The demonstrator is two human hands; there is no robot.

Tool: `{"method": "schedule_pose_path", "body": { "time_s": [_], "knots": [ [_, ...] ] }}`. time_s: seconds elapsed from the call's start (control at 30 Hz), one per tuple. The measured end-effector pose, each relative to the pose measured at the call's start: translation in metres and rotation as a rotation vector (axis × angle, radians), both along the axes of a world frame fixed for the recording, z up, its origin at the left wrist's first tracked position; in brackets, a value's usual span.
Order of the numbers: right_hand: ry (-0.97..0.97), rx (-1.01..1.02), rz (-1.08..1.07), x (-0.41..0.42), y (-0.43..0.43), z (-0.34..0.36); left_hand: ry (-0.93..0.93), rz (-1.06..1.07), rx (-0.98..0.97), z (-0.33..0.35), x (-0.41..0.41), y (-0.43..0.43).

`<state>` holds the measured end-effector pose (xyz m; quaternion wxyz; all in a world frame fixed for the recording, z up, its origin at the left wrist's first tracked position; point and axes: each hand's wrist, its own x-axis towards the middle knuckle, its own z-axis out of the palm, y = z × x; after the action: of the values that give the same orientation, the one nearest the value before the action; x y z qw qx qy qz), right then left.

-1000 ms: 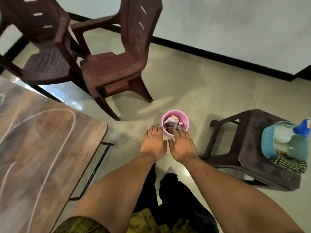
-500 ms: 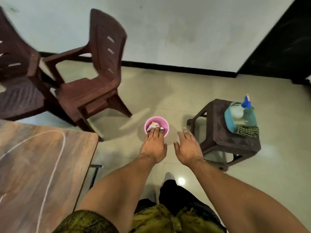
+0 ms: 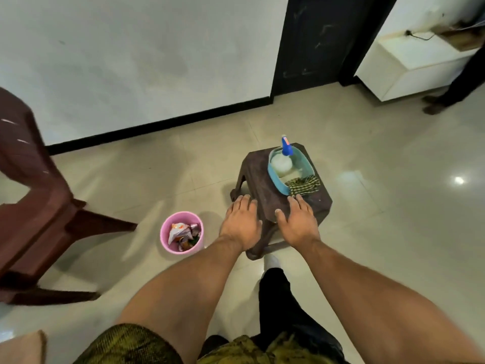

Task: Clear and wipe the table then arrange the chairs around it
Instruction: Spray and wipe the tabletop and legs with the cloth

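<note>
Hazard of toppling spray bottle [image 3: 282, 162] or dragging tub [image 3: 274, 177] off stool [image 3: 266, 200] when snatching cloth [image 3: 304, 185]; left hand [image 3: 241, 223], right hand [image 3: 298, 223] spread, empty.

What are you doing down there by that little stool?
A person reaches the left hand and the right hand, fingers straight, over a small brown plastic stool. Neither hand holds anything. The right fingertips are just short of a checked cloth hanging from a blue tub on the stool, which also holds a spray bottle. A pink bin with wrappers in it stands on the floor to the left.
</note>
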<state>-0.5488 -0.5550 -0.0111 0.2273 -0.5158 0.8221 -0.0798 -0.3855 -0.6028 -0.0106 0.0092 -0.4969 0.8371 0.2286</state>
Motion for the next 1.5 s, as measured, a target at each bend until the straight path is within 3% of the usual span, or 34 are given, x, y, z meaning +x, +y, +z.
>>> {"method": "schedule_pose_path", "body": {
  "time_s": [0.23,0.57,0.87,1.03,1.13,1.3,1.5],
  "knots": [
    [-0.063,0.124,-0.084,-0.092,-0.076,-0.056,0.012,0.072,0.119,-0.042,-0.098,-0.09],
    [-0.153,0.268,-0.317,-0.178,-0.178,-0.131,0.306,0.564,0.31,-0.103,-0.212,-0.219],
    [-0.155,0.377,-0.428,-0.19,-0.189,-0.131,0.313,0.572,0.337,-0.124,-0.23,-0.246],
    [-0.141,0.456,-0.353,-0.193,-0.185,-0.124,0.334,0.597,0.378,-0.124,-0.237,-0.245],
    [-0.271,0.488,-0.439,-0.198,-0.183,-0.123,0.393,0.637,0.415,-0.119,-0.236,-0.238],
    [-0.688,0.354,-0.847,-0.199,-0.178,-0.101,0.518,0.664,0.375,-0.088,-0.224,-0.225],
    [-0.841,0.208,-0.893,-0.169,-0.167,-0.051,0.55,0.698,0.182,-0.02,-0.171,-0.196]
  ]
}}
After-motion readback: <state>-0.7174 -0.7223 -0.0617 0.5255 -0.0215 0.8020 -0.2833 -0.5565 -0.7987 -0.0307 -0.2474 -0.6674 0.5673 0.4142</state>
